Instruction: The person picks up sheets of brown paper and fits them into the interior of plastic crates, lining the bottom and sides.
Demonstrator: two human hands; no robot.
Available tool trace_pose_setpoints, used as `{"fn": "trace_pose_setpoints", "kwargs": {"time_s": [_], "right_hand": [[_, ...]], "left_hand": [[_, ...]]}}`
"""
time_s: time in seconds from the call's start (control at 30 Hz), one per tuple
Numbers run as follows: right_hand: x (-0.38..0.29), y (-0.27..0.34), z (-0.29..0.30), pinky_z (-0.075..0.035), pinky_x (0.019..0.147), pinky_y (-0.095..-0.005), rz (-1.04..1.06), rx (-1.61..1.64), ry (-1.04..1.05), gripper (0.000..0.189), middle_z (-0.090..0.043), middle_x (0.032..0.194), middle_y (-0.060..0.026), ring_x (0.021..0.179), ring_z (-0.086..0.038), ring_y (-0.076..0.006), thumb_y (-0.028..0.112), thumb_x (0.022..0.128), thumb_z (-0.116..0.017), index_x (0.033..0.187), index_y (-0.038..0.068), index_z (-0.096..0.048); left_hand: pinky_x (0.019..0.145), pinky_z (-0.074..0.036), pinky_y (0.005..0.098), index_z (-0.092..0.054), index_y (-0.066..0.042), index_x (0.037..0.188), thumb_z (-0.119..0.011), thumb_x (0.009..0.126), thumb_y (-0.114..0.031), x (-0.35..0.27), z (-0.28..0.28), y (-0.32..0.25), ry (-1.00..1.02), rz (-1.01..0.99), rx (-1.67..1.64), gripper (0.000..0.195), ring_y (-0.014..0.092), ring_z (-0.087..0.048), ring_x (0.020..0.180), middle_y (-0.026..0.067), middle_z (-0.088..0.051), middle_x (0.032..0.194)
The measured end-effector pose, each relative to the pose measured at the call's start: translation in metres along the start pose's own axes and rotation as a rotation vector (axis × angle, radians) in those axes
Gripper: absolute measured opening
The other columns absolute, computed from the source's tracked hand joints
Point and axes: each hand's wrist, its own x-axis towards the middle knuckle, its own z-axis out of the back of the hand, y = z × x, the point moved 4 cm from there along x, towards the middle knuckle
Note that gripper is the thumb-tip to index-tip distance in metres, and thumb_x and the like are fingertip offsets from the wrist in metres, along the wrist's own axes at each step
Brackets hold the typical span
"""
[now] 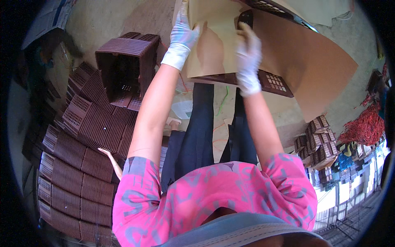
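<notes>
My left hand (184, 32), in a pale work glove, presses against the left part of a large sheet of brown paper (216, 58), thumb spread from the fingers. The sheet covers much of a dark brown slatted plastic crate (274, 82), whose edge shows below the paper. My right hand (248, 52), gloved too and blurred, is over the paper, its fingertips at a small dark object (246, 19) that I cannot identify. Another brown paper flap (311, 64) spreads out to the right. Whether the right hand grips anything is unclear.
An open brown plastic crate (126, 74) lies on its side at left, above long rows of nested crates (101, 129). Another person's arm (111, 162) shows beside them. Stacked crates (319, 142) and a red heap (364, 123) are at right. Green and red strings lie on the floor.
</notes>
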Motion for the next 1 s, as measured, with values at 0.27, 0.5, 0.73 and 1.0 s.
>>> {"fn": "trace_pose_setpoints", "kwargs": {"time_s": [0.27, 0.5, 0.73, 1.0], "right_hand": [[0.035, -0.122, -0.155, -0.038, 0.091, -0.0381, -0.534, 0.007, 0.145, 0.051, -0.047, 0.120, -0.0220, 0.109, -0.048, -0.0348, 0.024, 0.079, -0.054, 0.122, 0.000, -0.040], [0.008, -0.151, -0.180, -0.039, 0.091, -0.0361, -0.502, -0.165, 0.851, 0.032, -0.051, 0.117, -0.0178, 0.110, -0.048, -0.0338, 0.020, 0.083, -0.043, 0.106, 0.007, -0.060], [0.024, 0.003, 0.009, -0.036, 0.094, -0.0385, 0.363, -0.320, 0.276, 0.039, -0.054, 0.110, -0.0143, 0.107, -0.047, -0.0308, 0.022, 0.074, -0.061, 0.109, 0.006, -0.054], [-0.003, -0.022, 0.346, -0.042, 0.078, -0.0244, -0.390, -0.279, -0.254, 0.036, -0.063, 0.090, -0.0068, 0.084, -0.054, -0.0108, 0.018, 0.074, -0.069, 0.101, -0.004, -0.060]], "left_hand": [[0.086, -0.042, 0.0299, -0.041, -0.003, 0.123, -0.066, 0.068, -0.008, 0.010, -0.014, 0.019, 0.137, 0.371, -0.512, 0.060, 0.021, -0.055, 0.097, 0.0113, -0.057, 0.109], [0.083, -0.042, 0.0278, -0.043, 0.001, 0.119, -0.065, 0.069, -0.012, 0.012, -0.024, 0.022, 0.222, 0.498, -0.587, 0.055, 0.019, -0.054, 0.092, 0.0109, -0.057, 0.104], [0.077, -0.046, 0.0286, -0.048, 0.002, 0.115, -0.063, 0.071, -0.010, 0.005, -0.025, 0.057, 0.211, 0.557, -0.512, 0.048, 0.018, -0.058, 0.087, 0.0118, -0.059, 0.103], [0.093, -0.038, 0.0351, -0.033, 0.000, 0.129, -0.069, 0.067, -0.015, 0.014, 0.005, -0.018, -0.200, 0.071, 0.121, 0.072, 0.027, -0.048, 0.108, 0.0174, -0.048, 0.120]]}}
